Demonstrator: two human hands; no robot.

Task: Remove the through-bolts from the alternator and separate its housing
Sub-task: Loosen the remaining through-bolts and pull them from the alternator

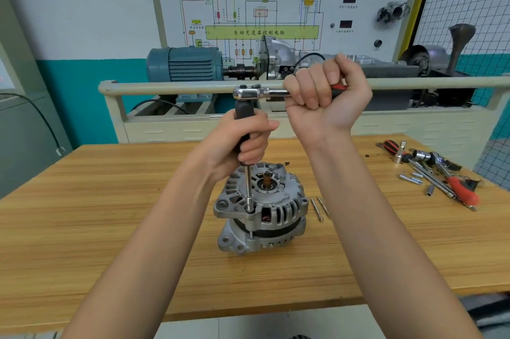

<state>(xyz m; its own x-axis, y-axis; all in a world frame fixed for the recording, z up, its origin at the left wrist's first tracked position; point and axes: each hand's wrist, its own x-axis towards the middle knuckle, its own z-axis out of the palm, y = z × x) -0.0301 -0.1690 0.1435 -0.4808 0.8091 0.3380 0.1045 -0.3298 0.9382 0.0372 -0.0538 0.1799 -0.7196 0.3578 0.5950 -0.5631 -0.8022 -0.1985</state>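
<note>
Above the bench (110, 228), left hand (242, 137) wrapped round black extension handle (242, 117), right hand (323, 90) clenched on ratchet (256, 92) handle. Directly below left hand, shaft and socket (249, 202) seated on a through-bolt of the alternator (262, 208), upright on the bench. Just right of alternator, two removed bolts (320, 207). Well right of right hand, loose tools (436, 170).

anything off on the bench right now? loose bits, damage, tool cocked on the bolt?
Nothing stands out. The grey cast alternator stands upright on the wooden table, the chrome extension runs straight down to its flange, and two removed bolts lie beside it. Spare tools are heaped at the right edge.
</note>
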